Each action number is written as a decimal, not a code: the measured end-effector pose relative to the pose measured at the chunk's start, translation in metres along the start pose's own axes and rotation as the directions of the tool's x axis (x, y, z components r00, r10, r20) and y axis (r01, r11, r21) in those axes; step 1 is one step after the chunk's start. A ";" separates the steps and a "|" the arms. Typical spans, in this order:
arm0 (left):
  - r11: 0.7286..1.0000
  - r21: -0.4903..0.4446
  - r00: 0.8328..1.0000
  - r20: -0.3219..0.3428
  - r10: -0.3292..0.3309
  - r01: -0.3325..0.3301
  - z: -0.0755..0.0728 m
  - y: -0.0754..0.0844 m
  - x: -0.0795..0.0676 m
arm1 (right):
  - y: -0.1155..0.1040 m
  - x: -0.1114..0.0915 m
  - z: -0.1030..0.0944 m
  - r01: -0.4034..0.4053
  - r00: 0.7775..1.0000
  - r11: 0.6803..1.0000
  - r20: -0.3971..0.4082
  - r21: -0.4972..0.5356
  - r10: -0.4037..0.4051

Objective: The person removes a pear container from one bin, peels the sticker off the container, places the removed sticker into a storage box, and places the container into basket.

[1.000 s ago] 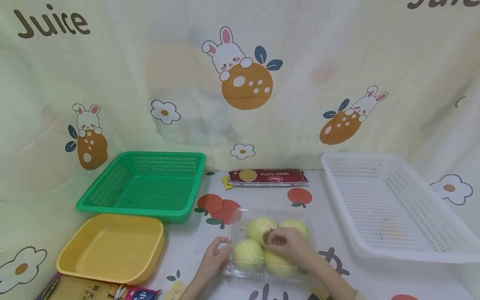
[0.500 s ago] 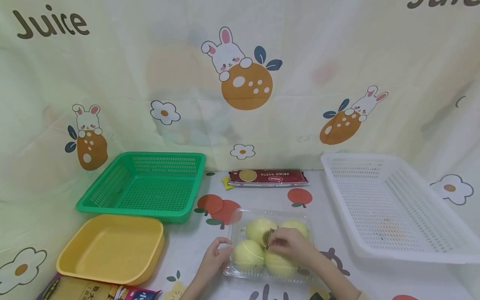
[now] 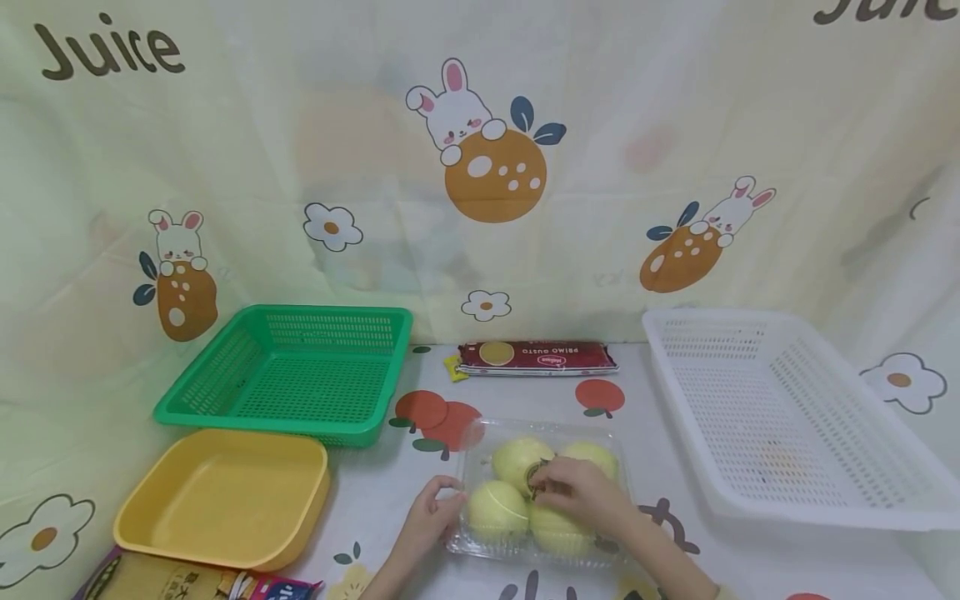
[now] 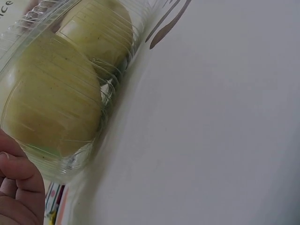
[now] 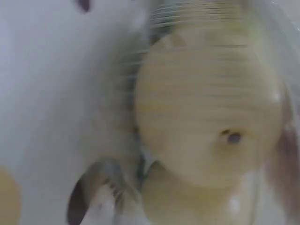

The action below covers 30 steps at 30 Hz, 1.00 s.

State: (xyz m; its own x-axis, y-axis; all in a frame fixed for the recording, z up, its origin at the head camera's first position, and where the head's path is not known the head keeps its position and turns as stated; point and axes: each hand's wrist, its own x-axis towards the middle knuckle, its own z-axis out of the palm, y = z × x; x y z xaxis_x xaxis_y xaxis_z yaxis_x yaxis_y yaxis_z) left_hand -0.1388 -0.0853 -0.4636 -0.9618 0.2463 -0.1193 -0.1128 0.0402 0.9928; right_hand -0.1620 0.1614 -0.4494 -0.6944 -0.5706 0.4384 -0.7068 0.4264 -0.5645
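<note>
A clear plastic clamshell box [image 3: 540, 430] of pale yellow pears [image 3: 497, 508] sits on the table in the head view. My left hand [image 3: 432, 512] holds the box's left edge, its thumb and fingertips at the rim. In the left wrist view, its curled fingers [image 4: 18, 176] are by a corner of the ribbed plastic. Over the box, my right hand [image 3: 581, 490] pinches the edge of a dark round label [image 3: 534, 473] on top. That hand partly covers the label and the right-hand pears. The right wrist view is blurred and shows pears [image 5: 206, 103] under ribbed plastic.
A green basket [image 3: 367, 429] and a yellow basin [image 3: 318, 492] stand on the left, with a food packet [image 3: 180, 579] in front. Against the back curtain lies a red pasta pack [image 3: 536, 357] beside a small yellow piece [image 3: 454, 367]. A white basket [image 3: 817, 508] is on the right.
My right hand's fingertips have shifted slightly left over the label and cover more of it. The left hand and the box keep their places.
</note>
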 end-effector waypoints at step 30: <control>0.998 0.010 0.997 0.039 0.061 -0.062 -0.006 -0.033 0.014 | -0.001 -0.002 0.008 -0.048 0.969 0.973 -0.248 -0.227 -0.010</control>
State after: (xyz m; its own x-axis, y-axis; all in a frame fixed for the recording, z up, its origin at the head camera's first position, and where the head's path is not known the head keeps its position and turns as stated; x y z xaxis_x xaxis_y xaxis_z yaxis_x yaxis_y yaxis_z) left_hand -0.1500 -0.0890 -0.4979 -0.9565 0.2857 -0.0587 -0.0508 0.0347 0.9981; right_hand -0.1592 0.1567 -0.4553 -0.6992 -0.3826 0.6040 -0.6845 0.6020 -0.4112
